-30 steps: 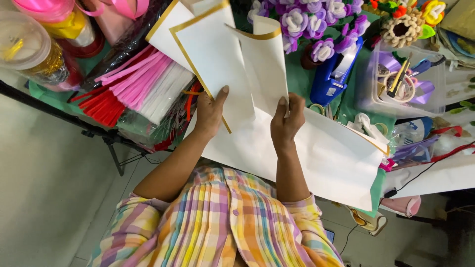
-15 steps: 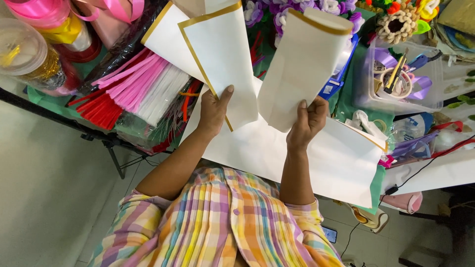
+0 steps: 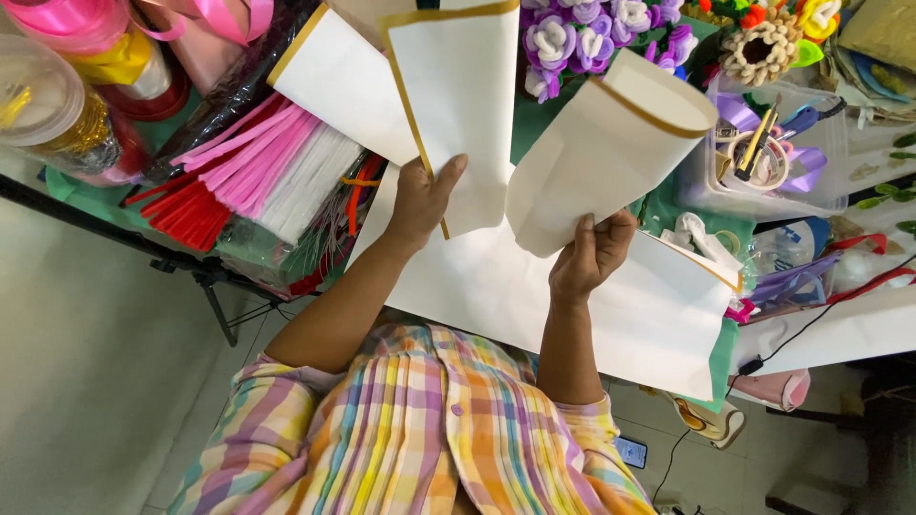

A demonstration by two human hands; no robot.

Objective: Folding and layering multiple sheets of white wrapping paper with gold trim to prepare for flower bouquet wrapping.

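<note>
At centre frame the left hand (image 3: 420, 200) pinches flat gold-edged sheets (image 3: 458, 105); the right hand (image 3: 592, 256) grips a curled sheet (image 3: 601, 157); she should hold edges lightly to avoid creases.

- Left hand (image 3: 423, 195): palm and most fingers hidden behind the gold-edged white sheets (image 3: 458, 105); only the back of the hand and the thumb show.
- Those sheets run off the top edge; upper corners cut off.
- Right hand (image 3: 592, 256): fingertips tucked under the curled white sheet (image 3: 601, 157), can't see the grip.
- Large white sheet (image 3: 572, 315) on the table: middle covered by both hands and forearms.
- Pink ribbon spool (image 3: 67, 21): clipped by the top-left corner.
- Clear plastic bin (image 3: 773, 153): contents jumbled, small items too small to tell apart.
- Purple flowers (image 3: 596, 29): cropped at the top edge.
- Person's lower body cut off at the bottom edge.
</note>
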